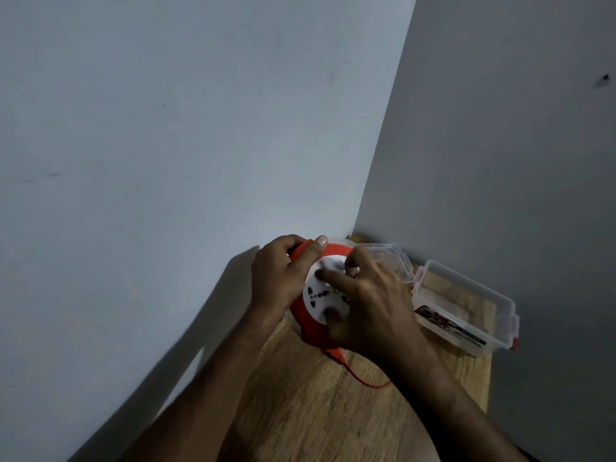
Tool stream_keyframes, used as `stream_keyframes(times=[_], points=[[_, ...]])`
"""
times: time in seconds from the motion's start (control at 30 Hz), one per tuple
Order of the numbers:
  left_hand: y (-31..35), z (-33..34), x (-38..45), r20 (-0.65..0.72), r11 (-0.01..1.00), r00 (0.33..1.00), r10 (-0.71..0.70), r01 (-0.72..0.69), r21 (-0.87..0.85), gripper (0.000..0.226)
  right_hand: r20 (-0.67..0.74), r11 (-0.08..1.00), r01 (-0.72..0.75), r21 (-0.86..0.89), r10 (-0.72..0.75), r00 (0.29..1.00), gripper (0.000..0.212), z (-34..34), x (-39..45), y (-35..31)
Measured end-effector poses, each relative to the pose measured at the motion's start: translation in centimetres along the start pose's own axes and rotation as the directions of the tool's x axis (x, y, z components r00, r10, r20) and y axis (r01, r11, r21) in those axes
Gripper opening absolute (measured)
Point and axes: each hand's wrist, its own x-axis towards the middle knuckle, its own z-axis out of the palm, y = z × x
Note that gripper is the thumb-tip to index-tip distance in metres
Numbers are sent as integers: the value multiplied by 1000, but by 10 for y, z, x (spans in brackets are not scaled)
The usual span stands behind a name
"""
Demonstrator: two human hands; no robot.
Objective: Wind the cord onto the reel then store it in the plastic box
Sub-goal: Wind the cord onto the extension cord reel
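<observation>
Red plastic fills the middle of my view: the reel [313,323], a round orange-red drum with a white socket face, sits between both hands above the wooden table [316,405]. My left hand [278,281] grips its far-left rim, fingers curled over the edge and the thumb lying along the top. My right hand [370,305] lies across the white face, fingers bent and pressing down on it, the thumb planted near the lower edge of the disc; whether those fingers pinch a knob I cannot tell. Just below that right-hand hold, the red cord [358,373] leaves the drum's underside and runs across the wood, passing under my right wrist. Beyond the right hand's knuckles lies the clear lid [398,261], and further right of it stands the open plastic box [466,306] with red latches, close to the grey wall [500,145].
</observation>
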Motion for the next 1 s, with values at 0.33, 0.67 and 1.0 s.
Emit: stream_keyframes(times=[0.33,0.67,1.0], points=[[0,-4,2,1,999,1000,-27,27,-24,39,-147,999,-37,-31,33,989,48,-12,-10,-17],[-4,-1,0,15,1000,1000,13,-13,-10,42,224,955,241,-173,-200,954,79,-2,-5,0],[-2,0,-1,4,999,1000,27,-27,28,40,-58,996,82,-42,-85,995,57,2,-4,1]])
